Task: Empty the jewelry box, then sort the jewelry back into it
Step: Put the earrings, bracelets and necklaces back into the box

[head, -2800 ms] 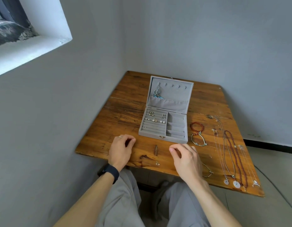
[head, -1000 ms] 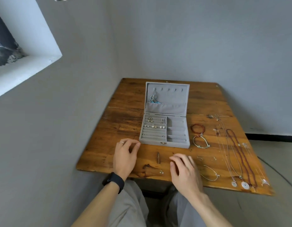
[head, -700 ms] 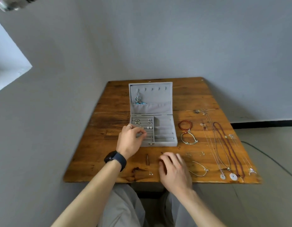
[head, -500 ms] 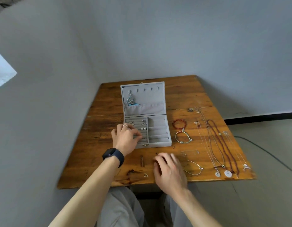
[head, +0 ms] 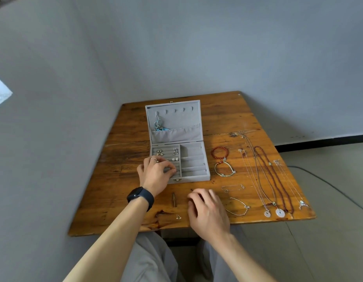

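- A tiny stud (head: 178, 216) lies on the table (head: 115, 180) in front of the jewelry box (head: 188, 179), close to the near edge. A forearm sweeping past could flick it off the edge, and it would be hard to find.
- The right hand (head: 207, 210) rests flat on the table in front of the box, fingers loosely spread and holding nothing. A thin bangle (head: 237, 206) lies just beside it, and a careless slide could drag the bangle along.
- The left hand (head: 156, 176) is over the box's front-left rows, fingertips bunched in a pinch. I cannot tell whether a piece sits between them. Anything that small could slip from the pinch and drop between the rows.
- The box stands open and neither hand steadies it. A tug on a piece seated in the rows could shift it.
- Pearl studs (head: 175, 159) sit in the rows just behind the left hand's fingers, where knuckles could knock them loose.
- Right of the box, the necklaces (head: 272, 176) lie side by side and close together. Lifting one hastily could snag its neighbour.
- Earrings (head: 158, 124) hang inside the raised lid, and a jolt could shake them off.
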Motion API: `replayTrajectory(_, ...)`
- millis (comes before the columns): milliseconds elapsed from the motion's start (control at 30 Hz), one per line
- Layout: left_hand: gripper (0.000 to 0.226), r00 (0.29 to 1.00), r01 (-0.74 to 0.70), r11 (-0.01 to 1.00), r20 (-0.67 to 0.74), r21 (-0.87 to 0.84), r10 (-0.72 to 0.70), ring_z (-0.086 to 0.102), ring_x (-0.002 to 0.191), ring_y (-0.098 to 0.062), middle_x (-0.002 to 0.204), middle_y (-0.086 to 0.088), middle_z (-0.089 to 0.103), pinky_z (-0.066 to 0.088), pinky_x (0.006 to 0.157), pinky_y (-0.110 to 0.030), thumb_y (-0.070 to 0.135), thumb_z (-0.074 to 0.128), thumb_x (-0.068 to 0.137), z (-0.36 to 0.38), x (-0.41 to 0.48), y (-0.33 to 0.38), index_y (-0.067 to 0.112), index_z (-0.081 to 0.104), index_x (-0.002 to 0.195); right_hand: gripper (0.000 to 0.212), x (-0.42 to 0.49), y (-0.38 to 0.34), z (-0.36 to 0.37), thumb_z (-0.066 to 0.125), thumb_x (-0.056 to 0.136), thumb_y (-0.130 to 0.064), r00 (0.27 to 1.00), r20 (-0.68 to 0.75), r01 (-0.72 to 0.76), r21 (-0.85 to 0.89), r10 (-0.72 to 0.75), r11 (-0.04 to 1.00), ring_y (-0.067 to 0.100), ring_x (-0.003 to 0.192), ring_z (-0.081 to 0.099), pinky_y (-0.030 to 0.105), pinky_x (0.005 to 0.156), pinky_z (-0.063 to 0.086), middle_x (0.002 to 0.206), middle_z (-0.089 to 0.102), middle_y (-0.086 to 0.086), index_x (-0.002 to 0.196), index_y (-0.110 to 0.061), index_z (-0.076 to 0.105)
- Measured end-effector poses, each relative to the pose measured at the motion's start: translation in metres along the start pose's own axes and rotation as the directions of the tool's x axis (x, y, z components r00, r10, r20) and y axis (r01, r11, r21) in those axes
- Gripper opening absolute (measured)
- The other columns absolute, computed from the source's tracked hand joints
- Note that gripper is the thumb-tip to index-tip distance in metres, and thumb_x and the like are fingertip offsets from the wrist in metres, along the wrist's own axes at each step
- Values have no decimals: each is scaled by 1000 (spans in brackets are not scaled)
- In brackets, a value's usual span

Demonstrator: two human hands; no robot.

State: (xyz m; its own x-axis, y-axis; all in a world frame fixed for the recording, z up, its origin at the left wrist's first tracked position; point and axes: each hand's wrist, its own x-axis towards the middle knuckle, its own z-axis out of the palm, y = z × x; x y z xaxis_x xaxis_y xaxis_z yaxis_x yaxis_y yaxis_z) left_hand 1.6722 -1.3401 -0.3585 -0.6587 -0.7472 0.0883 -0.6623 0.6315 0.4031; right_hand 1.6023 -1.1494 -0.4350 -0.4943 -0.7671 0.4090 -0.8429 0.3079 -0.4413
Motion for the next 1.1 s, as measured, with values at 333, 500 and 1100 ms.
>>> replayTrajectory(333, 7, 988, -74, 994, -128, 82, 84, 40, 124, -17, 117, 9, 57, 25, 105, -44, 40, 72, 87, 6, -2, 2, 35, 76, 90, 26, 1, -1, 0, 50, 92, -31, 1000, -6, 9, -3, -9, 1000, 13, 101, 54, 21, 81, 46, 112, 62, -6, 109, -22, 67)
replayTrajectory(500, 12, 972, -170, 963, -124, 209, 198, 47, 120, -19, 117, 6, 62, 29, 104, -42, 34, 68, 90, 2, -2, 4, 29, 78, 95, 26, 0, -1, -1, 51, 92, -32, 1000, -6, 7, 0, -7, 1000, 13, 102, 55, 21, 81, 47, 112, 62, -5, 109, -22, 67)
replayTrajectory(1100, 26, 913, -335, 898, -138, 283, 384, 60, 114, -27, 124, -6, 66, 47, 96, -44, 23, 67, 87, -3, -27, -13, 26, 76, 111, 24, 1, -1, 0, 49, 94, -33, 1000, -7, -5, 3, 5, 1000, 9, 101, 54, 18, 80, 46, 112, 61, -9, 108, -25, 67)
